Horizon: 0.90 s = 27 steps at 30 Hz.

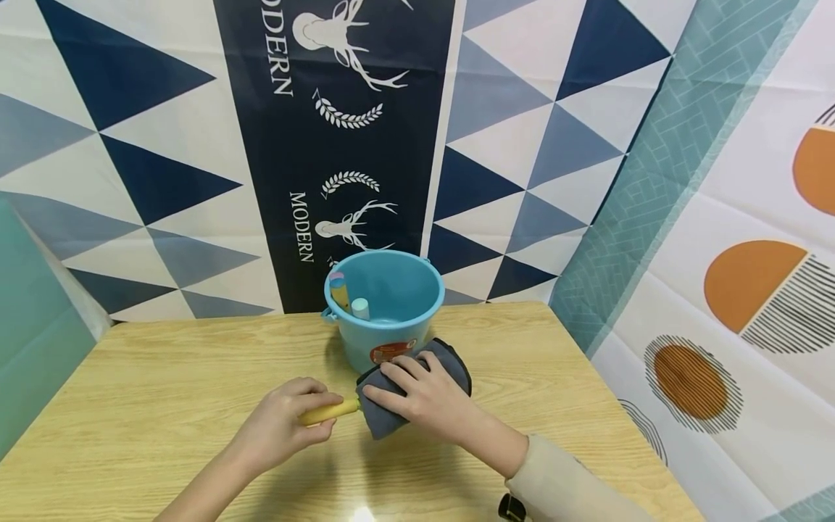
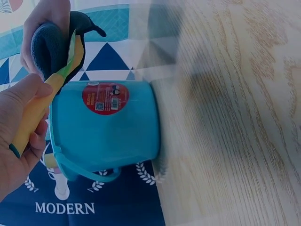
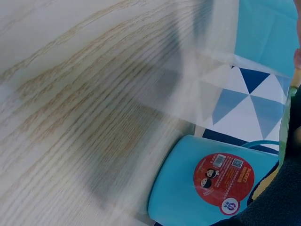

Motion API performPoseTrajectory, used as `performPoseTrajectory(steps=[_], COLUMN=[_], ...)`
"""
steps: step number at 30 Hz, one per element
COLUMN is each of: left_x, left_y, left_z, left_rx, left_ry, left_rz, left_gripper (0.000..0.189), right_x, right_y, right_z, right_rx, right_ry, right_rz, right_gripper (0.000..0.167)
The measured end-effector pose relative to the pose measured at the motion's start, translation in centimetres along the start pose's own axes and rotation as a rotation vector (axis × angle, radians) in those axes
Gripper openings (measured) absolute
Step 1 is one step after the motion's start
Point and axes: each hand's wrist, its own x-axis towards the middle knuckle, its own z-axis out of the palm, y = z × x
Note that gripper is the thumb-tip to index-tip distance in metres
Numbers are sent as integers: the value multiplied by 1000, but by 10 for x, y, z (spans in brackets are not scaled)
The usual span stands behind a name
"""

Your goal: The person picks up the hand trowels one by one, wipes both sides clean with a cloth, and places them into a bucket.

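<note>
My left hand (image 1: 280, 424) grips the yellow handle of a knife (image 1: 331, 411), thumb and fingers on opposite sides. In the left wrist view its thin green blade (image 2: 71, 54) tapers to a point beside the folded cloth (image 2: 49, 49). My right hand (image 1: 427, 399) holds this dark grey cloth with black edging around the blade, covering most of it in the head view. Part of the cloth's underside looks yellow. Just behind the cloth stands a light blue bucket (image 1: 365, 335) with a red label.
Inside the bucket are a yellow item with a blue and pink end (image 1: 338, 288) and a pale cylindrical item (image 1: 360, 309). The wooden table (image 1: 196, 370) ends at a patterned backdrop (image 1: 352, 159), with another patterned sheet (image 1: 730, 348) on the right.
</note>
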Motion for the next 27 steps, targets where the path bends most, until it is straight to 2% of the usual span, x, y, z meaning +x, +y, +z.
performPoseTrajectory(steps=[7, 16, 19, 22, 24, 27], left_x=[-1, -2, -1, 2, 4, 6], left_y=[0, -2, 0, 3, 5, 7], left_z=[-3, -7, -8, -10, -11, -10], left_rx=[26, 7, -20, -37, -36, -34], left_ry=[37, 57, 40, 15, -1, -20], left_rz=[1, -52, -79, -108, -124, -131], left_gripper=[26, 26, 26, 25, 25, 24], right_x=[-7, -15, -15, -13, -10, -5], right_y=[6, 15, 16, 13, 10, 6], right_z=[-5, -7, -7, -7, -6, -6], right_rx=[18, -3, 7, 31, 28, 1], right_ry=[-73, -69, -36, 31, 79, 117], right_rz=[26, 72, 80, 73, 55, 23], right_gripper=[59, 46, 45, 34, 28, 28])
